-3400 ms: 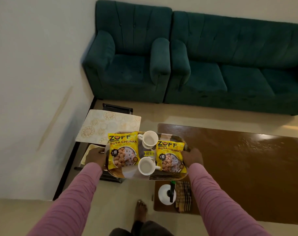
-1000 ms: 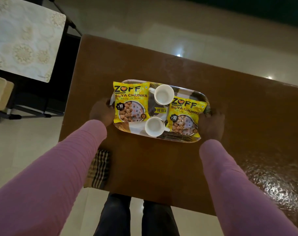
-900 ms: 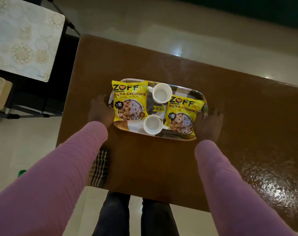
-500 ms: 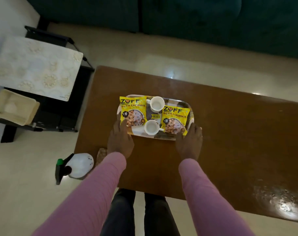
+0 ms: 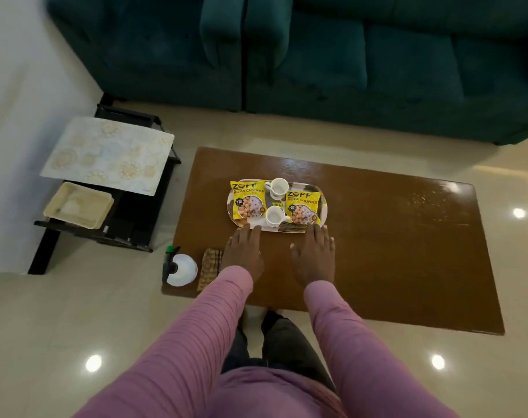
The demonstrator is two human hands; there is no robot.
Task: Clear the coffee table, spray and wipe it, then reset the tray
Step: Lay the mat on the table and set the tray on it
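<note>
**A:** Why does the coffee table point(image 5: 377, 251) hold so little?

**B:** It looks wiped, with a glossy patch on the right. The tray point(image 5: 325, 206) sits on its left half toward the far edge, so the reset seems nearly done.

**A:** And the hands?

**B:** The left hand point(image 5: 243, 251) and right hand point(image 5: 314, 254) lie flat with fingers spread, gripping nothing. The fingertips reach the tray's near rim, though I can't tell if they touch it. They're probably squaring it up.

**A:** The spray bottle point(image 5: 181, 268) and cloth point(image 5: 210, 268)?

**B:** Parked on the near left corner, out of the way.

**A:** Counts?

**B:** One tray. Two yellow packets: left packet point(image 5: 247, 203), right packet point(image 5: 302, 206). Two white cups: far cup point(image 5: 279, 187), near cup point(image 5: 273, 215).
</note>
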